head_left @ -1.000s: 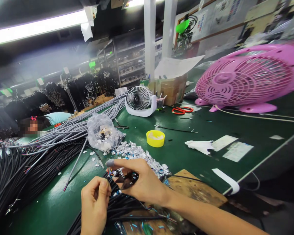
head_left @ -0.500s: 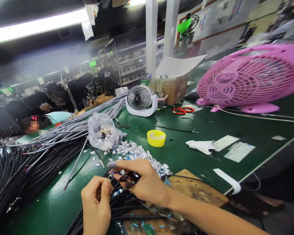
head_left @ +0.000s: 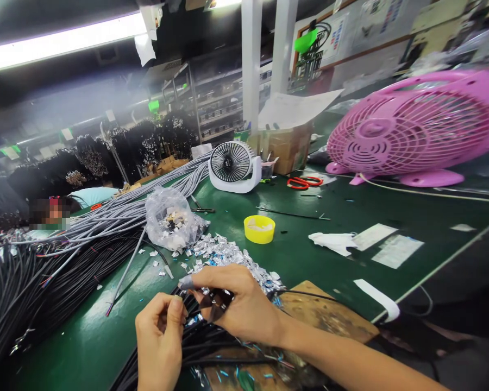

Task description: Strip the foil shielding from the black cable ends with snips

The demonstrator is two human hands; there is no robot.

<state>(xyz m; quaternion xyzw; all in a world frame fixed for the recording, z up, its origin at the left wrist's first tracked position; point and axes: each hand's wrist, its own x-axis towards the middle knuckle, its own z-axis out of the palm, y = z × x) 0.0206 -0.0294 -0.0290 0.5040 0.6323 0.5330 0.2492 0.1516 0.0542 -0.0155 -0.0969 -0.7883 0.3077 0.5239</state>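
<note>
Here, the left hand (head_left: 158, 332) is holding its fingers curled together, thumb resting on forefinger; whether they are pinching anything I cannot tell. Just beside it, towards two o'clock, the right hand (head_left: 237, 300) is clasping a dark hand tool (head_left: 220, 305), its grey-wrapped forefinger pointing towards nine. Black cables (head_left: 204, 347) are lying at the left hand's four o'clock. From the right hand, silver foil scraps (head_left: 230, 254) are spreading at twelve and a yellow ring (head_left: 259, 235) is sitting near one, on the green tabletop (head_left: 293, 258).
</note>
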